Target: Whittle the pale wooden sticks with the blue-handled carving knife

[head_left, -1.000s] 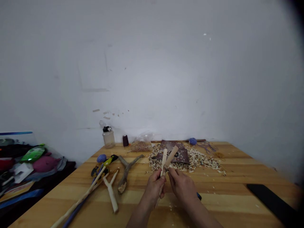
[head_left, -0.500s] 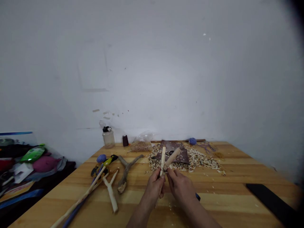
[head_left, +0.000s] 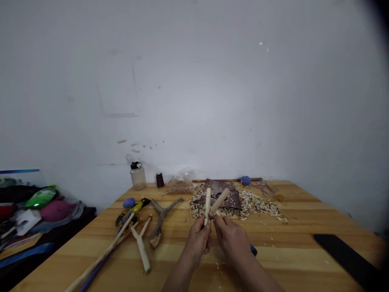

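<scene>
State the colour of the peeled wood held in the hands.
The peeled wood is pale cream to tan, shown best in the head view.

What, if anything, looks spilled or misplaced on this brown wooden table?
Loose wood shavings, cream and dark, look spilled: they spread unevenly around and onto the flat, dark brown sheet near the far edge of the table, with pale flecks beside the right hand.

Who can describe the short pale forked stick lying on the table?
On the wooden table, look left of the left hand. Between a long stick and a dark forked branch lies the forked stick: shorter than the one, paler than the other.
</scene>
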The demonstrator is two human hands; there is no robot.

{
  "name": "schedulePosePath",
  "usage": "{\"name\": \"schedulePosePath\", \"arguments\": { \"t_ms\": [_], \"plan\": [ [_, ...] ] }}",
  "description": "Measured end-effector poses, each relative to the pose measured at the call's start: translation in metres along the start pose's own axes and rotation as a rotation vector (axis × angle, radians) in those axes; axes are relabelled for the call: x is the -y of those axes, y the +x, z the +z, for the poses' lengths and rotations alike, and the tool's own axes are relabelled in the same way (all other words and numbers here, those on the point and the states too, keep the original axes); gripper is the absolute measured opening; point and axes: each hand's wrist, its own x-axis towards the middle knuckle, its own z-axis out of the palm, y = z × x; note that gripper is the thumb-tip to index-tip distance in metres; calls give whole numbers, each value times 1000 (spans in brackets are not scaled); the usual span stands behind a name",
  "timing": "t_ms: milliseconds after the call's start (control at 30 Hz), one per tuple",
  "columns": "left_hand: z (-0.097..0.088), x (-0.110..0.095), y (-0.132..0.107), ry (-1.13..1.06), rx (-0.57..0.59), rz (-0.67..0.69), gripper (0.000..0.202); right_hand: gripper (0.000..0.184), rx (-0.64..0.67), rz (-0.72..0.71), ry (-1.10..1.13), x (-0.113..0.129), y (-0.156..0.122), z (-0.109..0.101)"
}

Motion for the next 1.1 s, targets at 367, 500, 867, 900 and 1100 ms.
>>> {"name": "schedulePosePath", "arguments": {
  "t_ms": [367, 500, 867, 900, 1100],
  "plan": [
    [-6, 9, 6, 37, -30, 35, 50, 18, -13, 79, 120, 1, -1, 2],
    [-3, 7, 4, -16, -98, -16, 45, 15, 23, 42, 85, 5, -2, 2],
    [1, -1, -1, 39, -59, -38, 41, 22, -15, 94, 180, 1, 0, 2],
    [2, -2, -3, 41, -57, -70, 39, 21, -4, 87, 166, 2, 0, 2],
    [4, -6, -5, 49, -82, -68, 29, 19, 68, -3, 63, 10, -2, -2]
  ]
}}
